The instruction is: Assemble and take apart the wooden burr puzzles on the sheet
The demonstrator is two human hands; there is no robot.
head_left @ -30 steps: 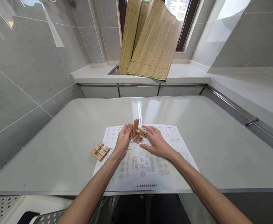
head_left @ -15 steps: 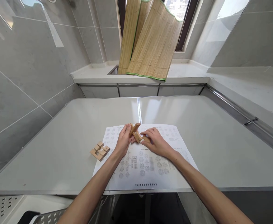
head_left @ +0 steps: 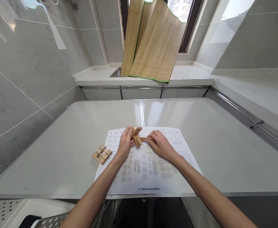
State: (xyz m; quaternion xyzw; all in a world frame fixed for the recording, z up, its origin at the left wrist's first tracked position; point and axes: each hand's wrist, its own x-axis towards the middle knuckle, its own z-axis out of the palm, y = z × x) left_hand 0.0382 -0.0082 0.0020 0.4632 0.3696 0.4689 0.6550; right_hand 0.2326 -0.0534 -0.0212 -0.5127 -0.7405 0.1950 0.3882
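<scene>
Two hands grip the crossed wooden puzzle pieces (head_left: 137, 136) just above the diagram sheet (head_left: 148, 164): left hand (head_left: 124, 145) fingers pinch the upright bar, right hand (head_left: 161, 146) fingers close on the flat one. Best slide notch into notch squarely, unforced. One spare notched cluster (head_left: 101, 154) lies on the desk (head_left: 81, 126) beside one sheet

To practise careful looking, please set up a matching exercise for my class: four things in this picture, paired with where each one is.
Things:
1. wooden pieces
2. stack of blocks
3. printed sheet
4. bamboo blind

Places:
A. leaning at the window
B. flat on the table, under the hands
C. held between left hand and right hand
D. on the table, left of the sheet

Pairs: 1-C, 2-D, 3-B, 4-A
</scene>
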